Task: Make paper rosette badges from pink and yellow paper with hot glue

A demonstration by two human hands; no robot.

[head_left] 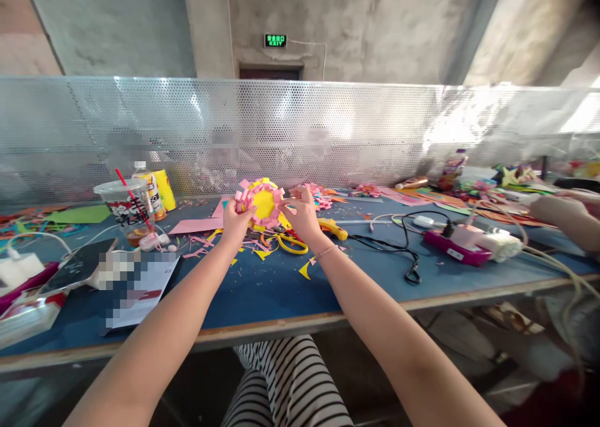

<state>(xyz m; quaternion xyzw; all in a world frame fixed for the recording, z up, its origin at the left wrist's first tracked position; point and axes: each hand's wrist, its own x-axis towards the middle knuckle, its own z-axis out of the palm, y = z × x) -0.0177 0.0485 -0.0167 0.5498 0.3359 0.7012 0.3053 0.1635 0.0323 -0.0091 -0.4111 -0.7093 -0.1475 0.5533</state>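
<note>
A paper flower [263, 205] with a round yellow middle and a ring of pink and yellow folded strips is held up over the blue table. My left hand [237, 219] grips its left edge, thumb on the front. At the right edge, my right hand [302, 213] has thumb and fingers pinched on the petals; whether a loose strip is between them is too small to tell. Below the flower lie yellow-handled scissors [293, 246], partly behind my right wrist. A yellow hot glue gun [334, 228] with a black cord rests just right of that hand.
Paper scraps [262, 252] litter the table [276, 296]. To the left stand a plastic cup [129, 211] with a red straw, a bottle [149, 186] and a phone [82, 261]. Rightward are a purple power strip [454, 247], cables and a co-worker's hand [557, 213]. A perforated screen [281, 120] runs behind.
</note>
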